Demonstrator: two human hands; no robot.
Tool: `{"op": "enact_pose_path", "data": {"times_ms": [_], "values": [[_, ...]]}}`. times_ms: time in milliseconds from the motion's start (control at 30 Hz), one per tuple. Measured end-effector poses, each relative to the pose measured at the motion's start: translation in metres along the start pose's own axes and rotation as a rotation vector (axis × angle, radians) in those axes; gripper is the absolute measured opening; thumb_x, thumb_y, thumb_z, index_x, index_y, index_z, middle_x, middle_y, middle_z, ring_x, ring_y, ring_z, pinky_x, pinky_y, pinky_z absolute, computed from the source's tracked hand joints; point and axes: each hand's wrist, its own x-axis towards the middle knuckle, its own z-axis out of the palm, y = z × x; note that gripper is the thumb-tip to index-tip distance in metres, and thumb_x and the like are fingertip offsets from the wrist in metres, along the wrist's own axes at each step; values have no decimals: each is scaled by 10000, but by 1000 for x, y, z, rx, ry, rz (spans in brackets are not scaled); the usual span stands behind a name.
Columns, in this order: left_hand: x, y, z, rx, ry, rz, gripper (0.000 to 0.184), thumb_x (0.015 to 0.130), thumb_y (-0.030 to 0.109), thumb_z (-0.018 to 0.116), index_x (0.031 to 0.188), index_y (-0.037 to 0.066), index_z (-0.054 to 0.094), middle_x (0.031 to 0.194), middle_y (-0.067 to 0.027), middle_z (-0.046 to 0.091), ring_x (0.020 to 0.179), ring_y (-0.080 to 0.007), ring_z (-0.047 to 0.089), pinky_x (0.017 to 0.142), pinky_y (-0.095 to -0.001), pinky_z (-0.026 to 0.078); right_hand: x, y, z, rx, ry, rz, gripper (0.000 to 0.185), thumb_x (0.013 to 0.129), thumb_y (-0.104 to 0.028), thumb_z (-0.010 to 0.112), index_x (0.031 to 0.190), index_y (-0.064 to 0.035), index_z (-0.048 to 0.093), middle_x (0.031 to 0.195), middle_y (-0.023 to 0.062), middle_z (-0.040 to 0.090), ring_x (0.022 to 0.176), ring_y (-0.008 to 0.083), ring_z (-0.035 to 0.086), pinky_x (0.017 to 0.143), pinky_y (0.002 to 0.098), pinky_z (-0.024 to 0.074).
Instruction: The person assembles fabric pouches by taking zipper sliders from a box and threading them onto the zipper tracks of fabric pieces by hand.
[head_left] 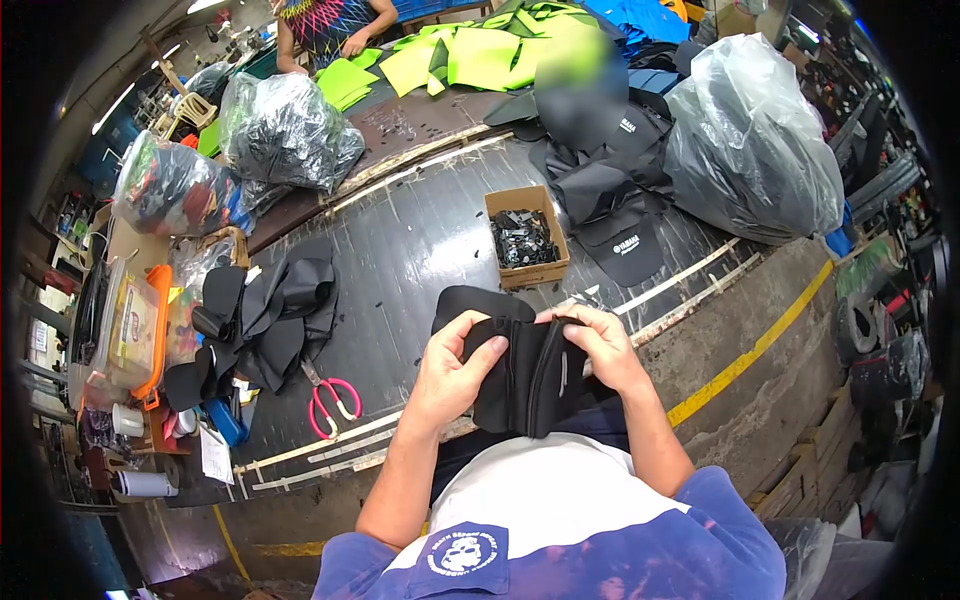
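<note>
Near centre of frame, left hand (452, 368) and right hand (606, 348) pinching black piece (524, 375), perhaps fabric, box (536, 275) above, scissors (322, 384) lower left.

Pink-handled scissors (326, 384) are lying on the dark bench (385, 330), their rings turned toward its near edge. A bulky translucent bag (755, 140) is standing at the right end, while a shiny clear bag (285, 130) and a bag of coloured scraps (175, 187) are slumping together at far left. Lime-green sheets (480, 58) are spreading across the far side, where a person in a multicoloured top (330, 22) is working. A yellow line (750, 347) is crossing the floor at right, and a clear bin with an orange rim (158, 335) is sitting at left.
</note>
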Motion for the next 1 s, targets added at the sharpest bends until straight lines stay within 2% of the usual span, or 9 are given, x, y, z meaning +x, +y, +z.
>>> {"op": "enact_pose_path", "data": {"times_ms": [33,167,300,400,433,567,700,800,1000], "values": [[0,0,1,0,-1,1,197,1049,93,659,1198,-35,646,1007,-40,735,928,-106,649,816,-284,540,0,-5,2,-256,56,-47,425,937,-204,651,1262,69,671,1251,144,726,1076,226,712,965,338,543],[-3,6,10,457,25,72,126,1037,52,649,1141,-17,660,972,-11,707,895,-80,613,807,-245,516,-5,-32,23,-268,237,-444,416,931,-224,760,1259,26,702,1242,114,744,1113,201,704,1012,344,523],[-8,19,27,504,-29,66,102,1042,40,611,1111,-24,647,885,-47,682,826,-90,600,770,-274,510,-10,-52,45,-573,88,-594,485,910,-210,806,1344,-28,690,1155,90,734,960,167,696,1064,402,487],[-12,19,28,638,147,149,106,1025,39,585,1106,-7,634,886,-197,693,804,-340,702,763,-400,540,-11,-35,45,-495,47,-300,413,881,-237,851,1233,-54,735,982,75,719,841,181,683,1108,439,453],[-11,18,26,637,144,153,106,1025,39,585,1106,-7,634,886,-197,693,804,-340,702,763,-400,540,-10,-28,43,-450,25,-153,379,866,-250,874,1177,-67,758,895,67,712,781,188,677,1130,458,437],[-7,2,16,794,288,248,118,1023,37,578,1122,-3,630,904,-214,683,830,-392,689,762,-433,532,-5,-1,30,-765,-81,-398,267,874,-283,877,956,-57,760,694,65,604,660,164,618,971,409,524],[4,-17,6,657,319,258,163,1014,78,624,1160,6,631,902,-180,689,838,-337,701,781,-414,537,-8,1,23,-791,-120,-320,295,890,-276,865,817,-35,711,662,95,566,651,141,602,769,351,553],[8,-23,-2,467,141,153,123,998,92,682,1081,5,658,894,-13,668,850,-112,596,786,-286,493,-12,2,14,-778,-122,-13,346,910,-332,841,817,-31,697,673,99,604,645,226,618,810,366,557],[16,-37,-18,274,75,-49,177,966,141,766,1079,25,694,944,14,684,878,-83,614,803,-267,514,-11,16,-13,-482,-12,200,334,925,-351,818,925,-26,740,756,109,681,730,332,663,887,448,538]]}}
